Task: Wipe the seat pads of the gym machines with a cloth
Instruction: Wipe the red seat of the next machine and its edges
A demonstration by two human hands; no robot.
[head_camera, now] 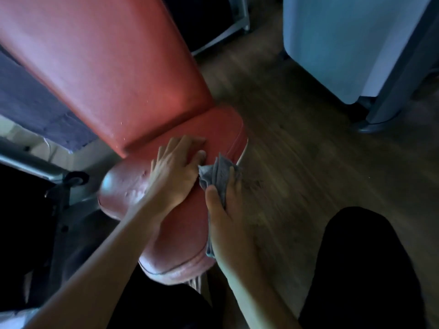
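A red seat pad (180,245) of a gym bench fills the middle, with its long red back pad (102,67) rising to the upper left. My left hand (177,169) lies flat on the seat pad near the joint, fingers spread, holding nothing. My right hand (228,210) grips a grey cloth (218,173) at the seat pad's right edge; the cloth bunches above my thumb and hangs down below my palm.
The bench's grey metal frame (31,162) and a black knob (76,178) sit to the left. Wooden floor (297,150) spreads to the right. A pale blue panel (344,43) with a grey upright (399,86) stands at the upper right. My dark-clad knee (356,269) is at the lower right.
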